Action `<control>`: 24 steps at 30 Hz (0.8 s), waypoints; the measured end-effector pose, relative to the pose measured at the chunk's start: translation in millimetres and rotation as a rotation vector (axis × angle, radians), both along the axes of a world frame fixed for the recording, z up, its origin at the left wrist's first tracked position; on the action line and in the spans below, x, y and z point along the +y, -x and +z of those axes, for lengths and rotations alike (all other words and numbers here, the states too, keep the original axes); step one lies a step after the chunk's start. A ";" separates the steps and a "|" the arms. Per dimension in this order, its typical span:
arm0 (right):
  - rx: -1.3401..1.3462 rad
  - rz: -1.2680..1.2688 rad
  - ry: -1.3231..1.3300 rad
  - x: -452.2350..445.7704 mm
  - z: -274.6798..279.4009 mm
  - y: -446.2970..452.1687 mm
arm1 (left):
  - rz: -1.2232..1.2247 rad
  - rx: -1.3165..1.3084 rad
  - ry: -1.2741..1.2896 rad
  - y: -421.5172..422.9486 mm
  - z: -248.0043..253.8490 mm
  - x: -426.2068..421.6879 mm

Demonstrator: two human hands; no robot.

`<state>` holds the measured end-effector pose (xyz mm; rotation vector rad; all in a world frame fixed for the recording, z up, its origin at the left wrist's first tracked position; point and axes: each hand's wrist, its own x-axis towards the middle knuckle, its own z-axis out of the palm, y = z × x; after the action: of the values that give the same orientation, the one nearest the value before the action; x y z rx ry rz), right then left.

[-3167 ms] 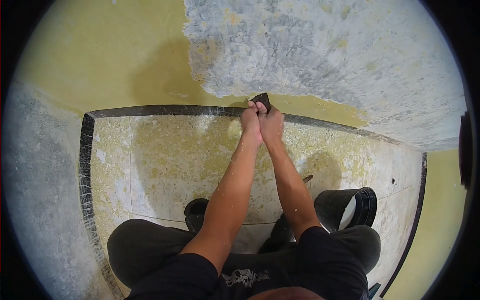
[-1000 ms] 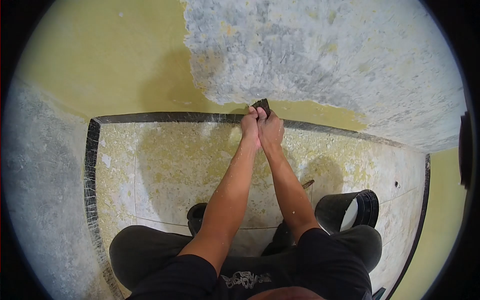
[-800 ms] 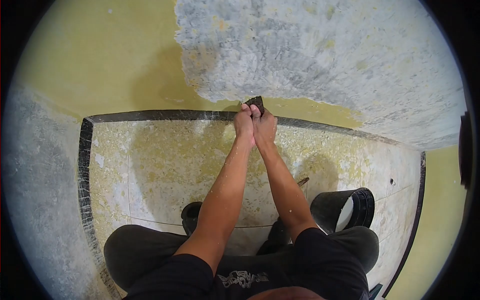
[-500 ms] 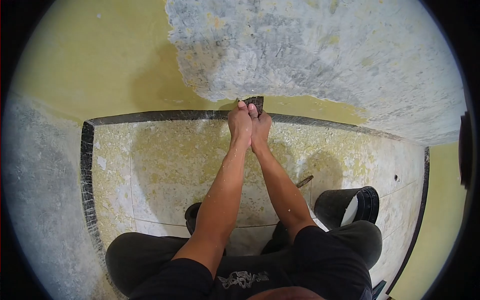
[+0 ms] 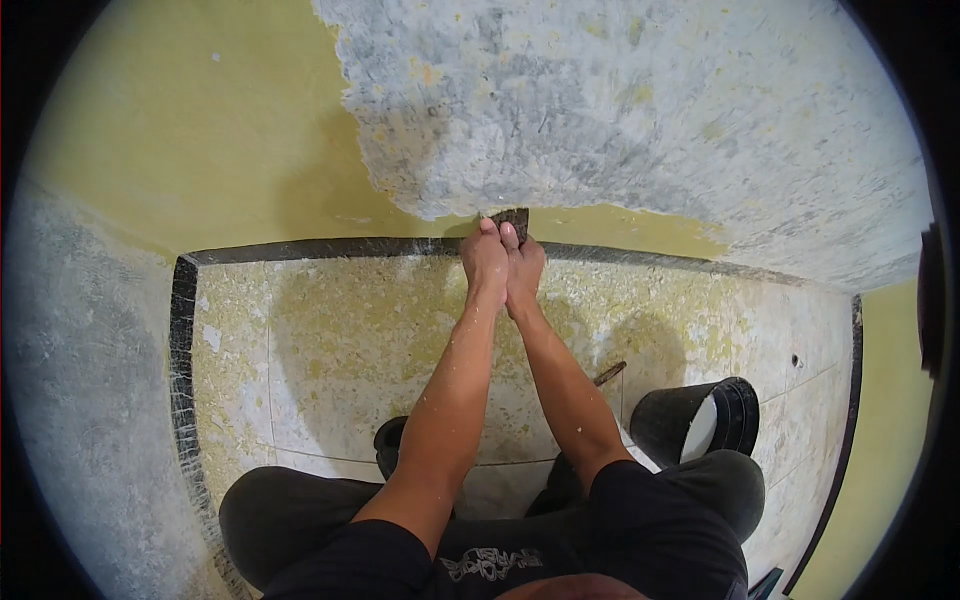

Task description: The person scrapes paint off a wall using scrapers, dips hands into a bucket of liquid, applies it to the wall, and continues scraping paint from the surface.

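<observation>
A dark, worn scraper (image 5: 518,222) has its blade edge against the wall, at the lower border of the bare grey patch (image 5: 560,130) where yellow paint (image 5: 640,224) begins. My left hand (image 5: 485,266) is closed on it, thumb extended toward the blade. Pressed alongside, my right hand (image 5: 526,268) is closed on the scraper too. The handle is hidden within my hands. Both forearms reach straight forward, with small pale flecks on the skin. Just below my hands runs the black skirting strip (image 5: 330,248).
Paint flakes (image 5: 350,320) cover the tiled floor. A black bucket (image 5: 680,420) with something whitish inside lies tipped on the right. Near it is a thin brown stick-like object (image 5: 610,373). A grey wall (image 5: 80,400) rises on the left.
The view has tilted slightly, so wall and hands appear a little lower. Both hands keep hold of the scraper, which stays at nearly the same spot on the paint border.
</observation>
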<state>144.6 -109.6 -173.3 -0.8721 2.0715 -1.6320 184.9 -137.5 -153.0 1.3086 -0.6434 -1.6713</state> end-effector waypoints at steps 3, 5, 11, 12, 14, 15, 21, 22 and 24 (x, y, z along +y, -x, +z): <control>-0.085 0.060 -0.037 -2.5 -8.9 -3.9 | -0.071 -0.205 0.086 -2.7 -2.3 -1.9; -0.201 0.023 0.094 -8.1 -31.7 -6.3 | -0.101 -0.245 0.073 -10.3 20.5 3.7; -0.115 0.063 0.078 -2.4 0.7 -2.3 | -0.167 -0.211 0.093 -4.4 12.0 -4.4; -0.264 0.060 0.090 2.6 -7.4 -4.5 | -0.170 -0.374 0.150 -2.7 8.3 -0.9; -0.247 0.037 0.068 1.3 -14.7 -1.7 | -0.081 -0.447 0.226 7.7 -23.4 -1.3; -0.234 0.011 0.033 -0.2 -16.7 3.3 | -0.087 -0.438 0.231 11.6 -15.4 -3.2; -0.264 0.020 -0.014 9.9 -8.9 3.7 | -0.195 -0.590 0.197 8.6 4.7 7.2; -0.298 0.006 -0.014 7.4 -11.4 5.7 | -0.189 -0.588 0.210 7.0 12.6 6.7; -0.258 0.015 0.010 -0.5 -7.1 11.3 | -0.219 -0.424 0.090 5.3 23.9 5.6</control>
<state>133.3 -110.0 -180.5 -0.6394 1.8767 -1.6523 179.6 -131.9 -129.1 1.5872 -1.1334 -1.5200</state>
